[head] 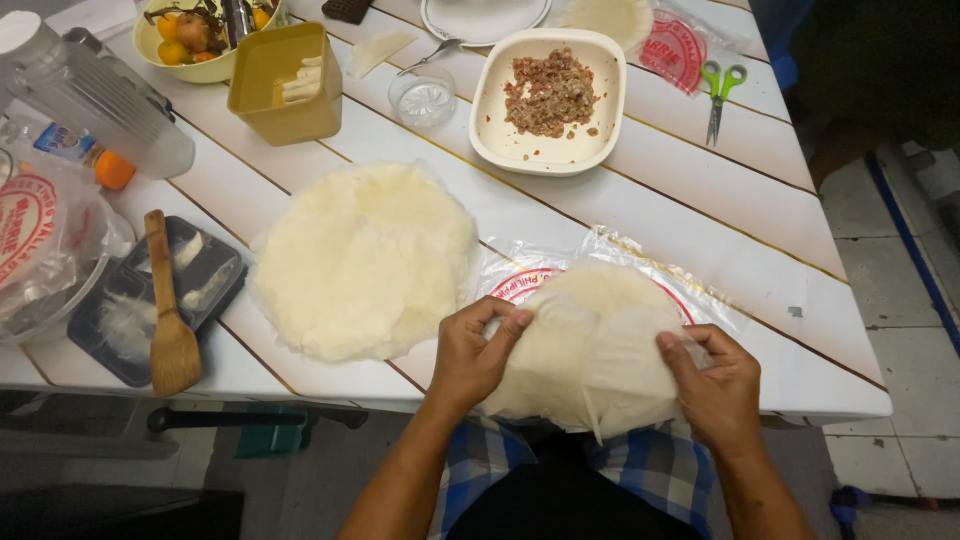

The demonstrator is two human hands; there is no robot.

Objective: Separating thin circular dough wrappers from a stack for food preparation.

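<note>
Now both hands work one stack of thin wrappers (590, 350) at the table's (740, 210) near edge, on a plastic bag (640, 262). Left hand (472, 350) pinches the top sheet's left rim, right hand (715, 385) pinches the right rim. Separated wrapper pile (362, 260) lies just left; bowl of meat filling (548, 100) further back.

Pale wrappers on a white plank table (700, 190)

Wrapper stack (365, 260) left of the dish (548, 100): creamy off-white. Dish itself cream, its filling (550, 92) reddish-brown. Scissors (719, 92) right of it: green handles. Tub (287, 82) to its left: mustard yellow. Table seams gold-brown. Shorts (640, 470) below: blue-white plaid.
</note>
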